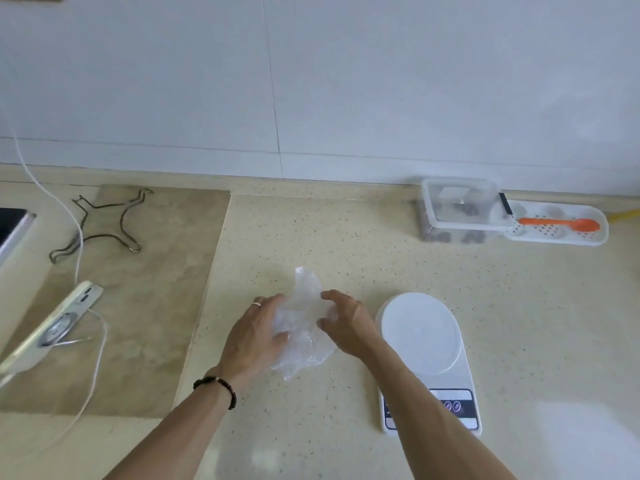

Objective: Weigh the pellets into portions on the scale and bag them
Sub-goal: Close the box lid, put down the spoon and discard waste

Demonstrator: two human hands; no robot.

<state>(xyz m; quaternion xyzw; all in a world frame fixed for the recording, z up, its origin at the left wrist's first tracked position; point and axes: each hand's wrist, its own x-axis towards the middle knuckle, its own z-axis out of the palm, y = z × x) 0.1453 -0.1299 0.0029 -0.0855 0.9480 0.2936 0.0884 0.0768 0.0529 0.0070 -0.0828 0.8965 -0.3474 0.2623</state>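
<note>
A crumpled clear plastic bag (pixel 302 317) lies on the speckled counter in the middle. My left hand (pixel 254 337) grips its left side, thumb curled against the plastic. My right hand (pixel 346 323) holds its right side with curled fingers. Just right of my right hand sits a white digital scale (pixel 424 336) with a bare round platform; my right forearm covers part of its display. At the back right stands a clear lidded box of dark pellets (pixel 457 211). An orange spoon (pixel 561 224) lies on a white perforated tray (pixel 568 239) beside it.
To the left, a white phone (pixel 52 327) with a white cable (pixel 93 368) rests on a brown stone slab (pixel 145 306). A wire trivet (pixel 104 223) lies farther back. A white tiled wall runs behind the counter.
</note>
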